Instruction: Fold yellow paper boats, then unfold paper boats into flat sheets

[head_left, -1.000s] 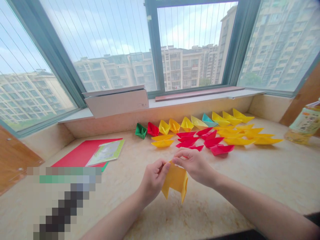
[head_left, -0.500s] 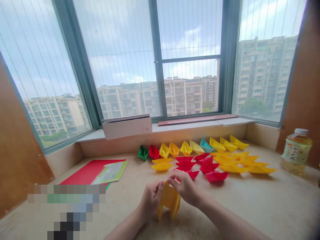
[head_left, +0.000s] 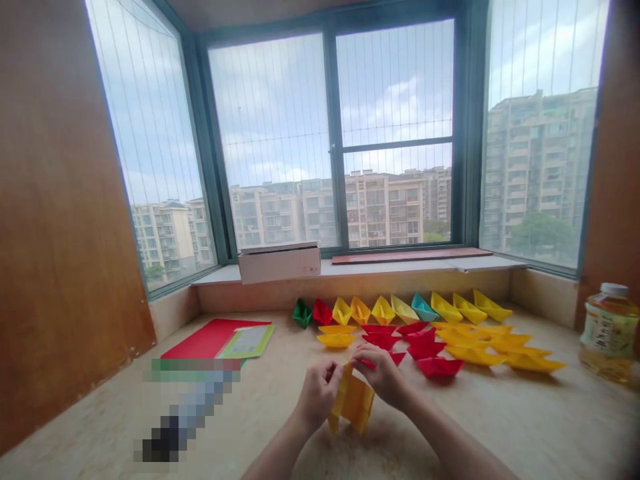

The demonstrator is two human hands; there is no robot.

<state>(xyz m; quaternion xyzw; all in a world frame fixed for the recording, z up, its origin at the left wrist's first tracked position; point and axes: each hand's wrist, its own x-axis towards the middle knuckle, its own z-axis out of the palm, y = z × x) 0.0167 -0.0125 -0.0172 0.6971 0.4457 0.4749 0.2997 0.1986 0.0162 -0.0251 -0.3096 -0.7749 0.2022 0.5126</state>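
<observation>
A partly folded sheet of yellow paper (head_left: 354, 399) hangs upright between my hands, its lower corners pointing down at the tabletop. My left hand (head_left: 319, 390) pinches its upper left edge between thumb and fingers. At the top, my right hand (head_left: 384, 375) grips the paper with thumb and bent fingers. Just beyond the hands stand red paper boats (head_left: 439, 367), one partly covered by my right hand. Behind and left of these sits a yellow paper boat (head_left: 337, 340).
Several yellow boats (head_left: 533, 362) stand at right, with a row including a green boat (head_left: 302, 313) and a blue boat (head_left: 424, 307) behind. Red paper (head_left: 207, 337) and a green-edged packet (head_left: 249, 340) lie left. A bottle (head_left: 609, 333) stands far right; a white box (head_left: 279, 265) rests on the sill.
The camera view has tilted up and turned left, so everything sits lower and further right. Both hands keep hold of the yellow paper, with little change in their grip.
</observation>
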